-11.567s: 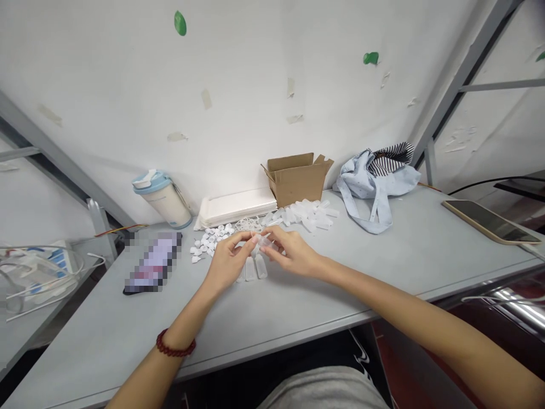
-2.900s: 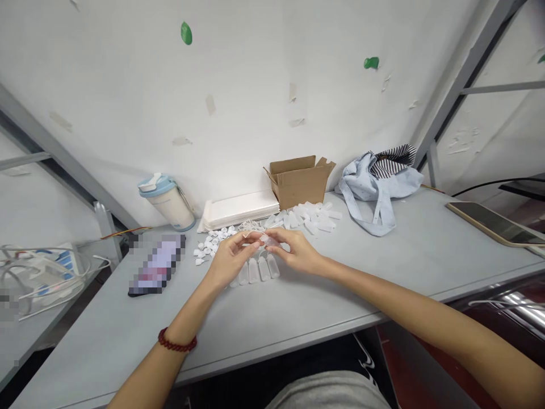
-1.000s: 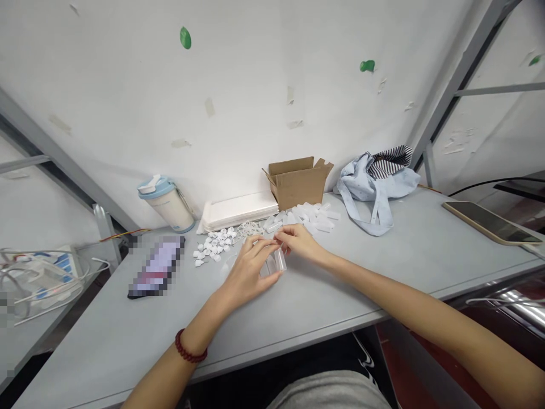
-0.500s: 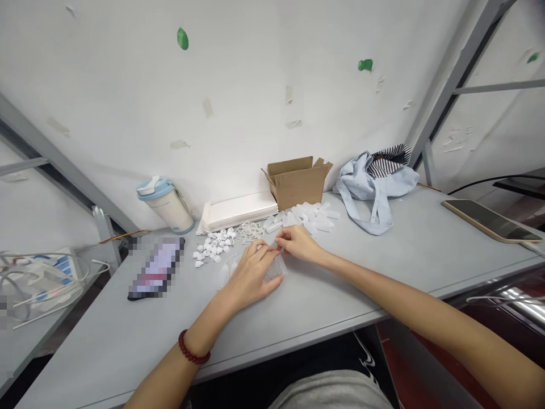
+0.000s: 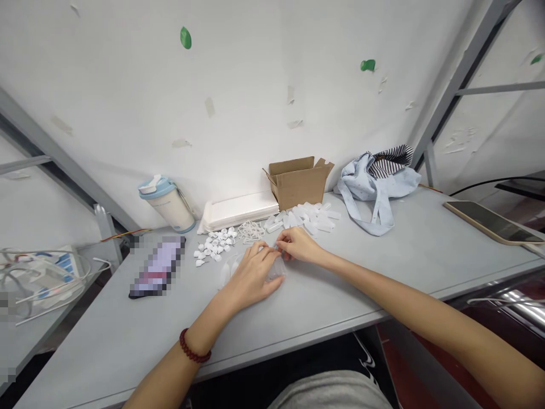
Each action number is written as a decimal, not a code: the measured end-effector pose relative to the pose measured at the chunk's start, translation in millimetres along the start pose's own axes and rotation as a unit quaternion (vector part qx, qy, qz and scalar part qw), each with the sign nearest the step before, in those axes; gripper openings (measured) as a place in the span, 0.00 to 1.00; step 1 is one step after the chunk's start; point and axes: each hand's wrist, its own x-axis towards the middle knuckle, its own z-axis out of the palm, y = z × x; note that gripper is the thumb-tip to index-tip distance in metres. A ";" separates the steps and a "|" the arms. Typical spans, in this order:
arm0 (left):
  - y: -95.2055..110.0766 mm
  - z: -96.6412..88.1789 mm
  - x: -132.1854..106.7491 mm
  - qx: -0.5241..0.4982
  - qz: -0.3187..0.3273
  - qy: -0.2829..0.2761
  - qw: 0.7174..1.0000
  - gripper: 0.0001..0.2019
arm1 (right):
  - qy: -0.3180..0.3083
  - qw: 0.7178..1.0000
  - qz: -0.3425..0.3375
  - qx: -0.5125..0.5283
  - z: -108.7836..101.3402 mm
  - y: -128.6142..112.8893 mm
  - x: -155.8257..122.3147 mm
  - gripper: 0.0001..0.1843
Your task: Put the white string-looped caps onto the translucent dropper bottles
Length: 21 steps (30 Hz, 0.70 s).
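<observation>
My left hand (image 5: 252, 275) lies over a row of small clear plastic bottles (image 5: 225, 274) on the grey table (image 5: 298, 307), its fingers curled round several of them. My right hand (image 5: 298, 245) meets it from the right, fingertips pinched at the end of the row. Behind the hands lie a heap of white caps (image 5: 214, 245), a tangle of white rings (image 5: 251, 230) and a pile of loose clear bottles (image 5: 310, 216). The bottles under the left palm are mostly hidden.
A cardboard box (image 5: 298, 180), a stack of white trays (image 5: 238, 209) and a blue-lidded cup (image 5: 167, 203) stand along the wall. A blurred phone (image 5: 156, 266) lies left, a cloth bag (image 5: 377, 184) and a tablet (image 5: 494, 222) lie right.
Both hands came down from holding one bottle in the air to the row on the table. The left hand now covers the row; the right hand closed in against it.
</observation>
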 end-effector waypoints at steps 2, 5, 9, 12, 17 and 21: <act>0.4 -0.6 0.2 0.000 0.000 0.000 1.000 0.18 | -0.004 1.000 0.006 -0.005 -0.5 -2.1 -1.4 0.08; 0.6 -1.3 0.3 -0.002 0.001 0.001 1.000 0.18 | -0.015 1.000 0.013 -0.017 -1.8 -4.0 -2.8 0.08; -0.5 -1.0 -0.2 -0.005 0.002 0.005 1.000 0.18 | -0.033 0.999 0.013 -0.017 -2.9 -2.4 -2.6 0.06; -1.4 -0.4 -0.6 -0.003 0.001 0.006 1.000 0.18 | -0.042 0.999 0.022 -0.005 -2.8 -0.8 -1.6 0.05; -0.1 -2.1 0.1 -0.008 0.000 -0.001 1.000 0.17 | -0.049 0.998 0.023 0.011 -2.0 0.2 -0.9 0.06; 1.1 -3.6 0.7 -0.014 -0.001 -0.002 1.000 0.17 | -0.052 0.998 0.028 0.026 -1.4 0.9 -1.0 0.06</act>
